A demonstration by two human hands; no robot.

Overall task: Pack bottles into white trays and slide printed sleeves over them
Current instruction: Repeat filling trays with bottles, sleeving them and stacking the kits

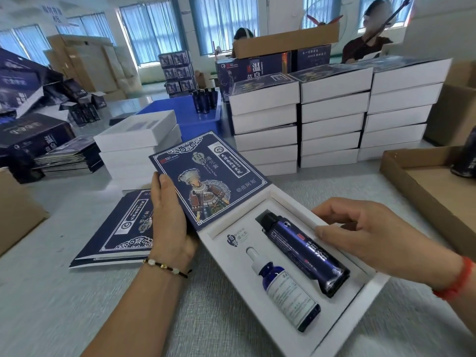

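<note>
A white tray (365,289) lies on the table in front of me. In it rest a blue dropper bottle (283,284) and a dark blue tube (304,251) with a black cap. My left hand (167,217) grips a printed blue sleeve (208,181) by its left edge, with the sleeve's near end at the tray's far end. My right hand (373,233) holds the tray's right rim, thumb by the tube, fingers curled over the edge.
More flat sleeves (123,228) lie under my left hand. Stacks of sleeved boxes (332,117) stand behind, white trays (134,140) at the left. A blue bin (190,117) holds bottles. Cardboard boxes (422,181) sit right and left. People work at the back.
</note>
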